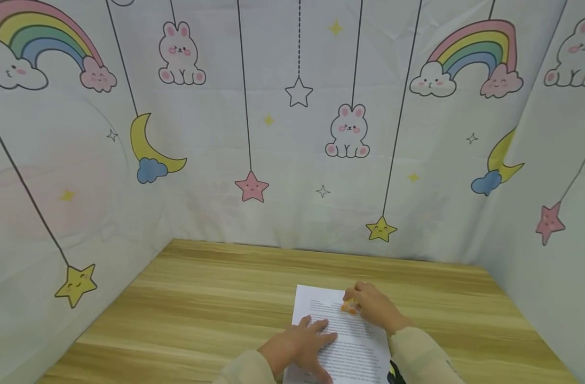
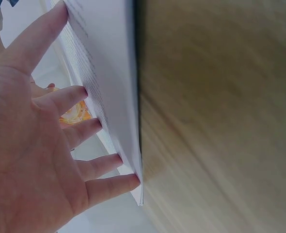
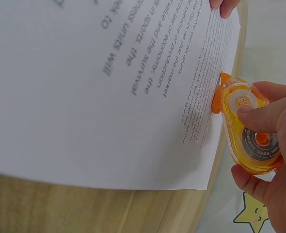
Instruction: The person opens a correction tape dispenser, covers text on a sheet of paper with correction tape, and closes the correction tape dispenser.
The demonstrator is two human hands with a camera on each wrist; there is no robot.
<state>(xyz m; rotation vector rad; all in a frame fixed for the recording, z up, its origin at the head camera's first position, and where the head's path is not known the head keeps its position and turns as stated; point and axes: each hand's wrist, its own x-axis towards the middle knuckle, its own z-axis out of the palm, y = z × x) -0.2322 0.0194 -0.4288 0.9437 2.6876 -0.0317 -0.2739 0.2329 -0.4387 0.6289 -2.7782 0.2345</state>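
A stack of printed paper [image 1: 352, 349] lies on the wooden table, its top sheet covered in lines of text. My left hand [image 1: 302, 344] rests on the left part of the page with its fingers spread; in the left wrist view, the fingertips of that hand [image 2: 31, 145] touch the sheet near its edge. Higher up the page, my right hand [image 1: 374, 306] holds an orange and yellow correction tape [image 1: 348, 306]. The right wrist view shows the see-through body of the correction tape [image 3: 245, 133] between thumb and fingers, its orange tip at the printed lines.
The wooden table [image 1: 201, 309] extends around the paper. White cloth walls [image 1: 292, 144] printed with rainbows, rabbits, moons and stars enclose it at the back and sides. A small black and yellow thing [image 1: 394, 373] shows by the right sleeve; I cannot tell what it is.
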